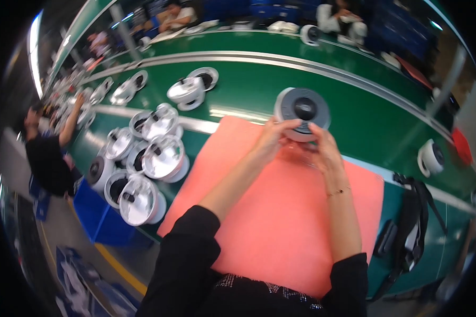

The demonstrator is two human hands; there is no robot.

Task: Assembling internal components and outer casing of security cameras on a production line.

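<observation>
Out in front of me, over the far edge of a pink mat (259,222), I hold up a round white-and-grey dome camera (316,105) with a black lens in its middle. My left hand (272,138) grips its lower left side, the thumb lying on the face. On the lower right side my right hand (324,149) closes round it, thumb also on the face. The fingers behind the camera are partly hidden. Something clear hangs below it between my hands, too blurred to name.
Several white round housings (164,157) cluster left of the mat, with more housings (186,92) along the green belt (238,87). Another camera (431,157) stands at right, near a black strap (415,222). A blue bin (98,214) is below left. A person (50,153) works at left.
</observation>
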